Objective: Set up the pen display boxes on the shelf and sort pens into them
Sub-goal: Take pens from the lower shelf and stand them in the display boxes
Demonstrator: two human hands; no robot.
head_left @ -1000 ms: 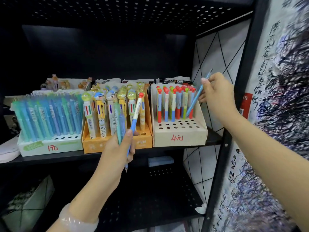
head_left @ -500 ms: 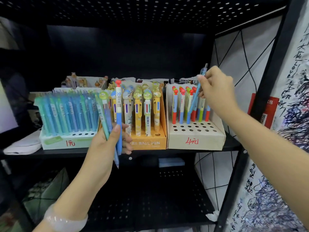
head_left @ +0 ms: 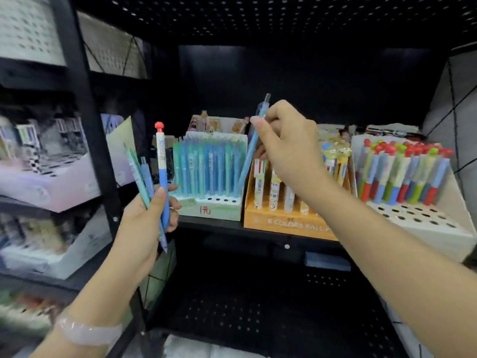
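- Right hand [head_left: 289, 143] pinches a single light-blue pen [head_left: 249, 153] between thumb and curled fingers, held slanted, clicker end up and tip down.
- That pen's lower end sits at the right edge of the green-white display box [head_left: 209, 210], near the front row of holes; can't tell if the tip is in a hole.
- Left hand [head_left: 147, 215] grips a small bunch of pens, fingers curled round them, thumb across the front.
- Bunch: one red-capped pen [head_left: 162, 161] with white upper barrel and blue lower barrel, standing nearly upright; two slim pens [head_left: 139, 171], teal and blue, fanned out to its left.
- Left hand is in front of the shelf edge, just left of the green-white box, not touching it.
- Pale translucent bracelet [head_left: 87, 332] on the left wrist.
- Green-white box holds packed rows of blue and green pens upright; a few front holes open; red handwritten price mark on the front face.
- Orange display box [head_left: 284, 224] stands beside it to the right, touching or nearly so; holds chunky multi-colour pens with cartoon toppers; right forearm crosses in front of it.
- White display box [head_left: 438, 228] furthest right, holds red-capped pens with blue, green and red barrels at the back; front rows of holes bare.
- All three boxes stand side by side on the black shelf [head_left: 219, 224].
- More packaging behind the boxes, blurred.
- Neighbouring rack on the left holds blurred boxes; contents unreadable.
- Lower perforated black shelf [head_left: 258, 313] below, a flat blue-grey item at its back.
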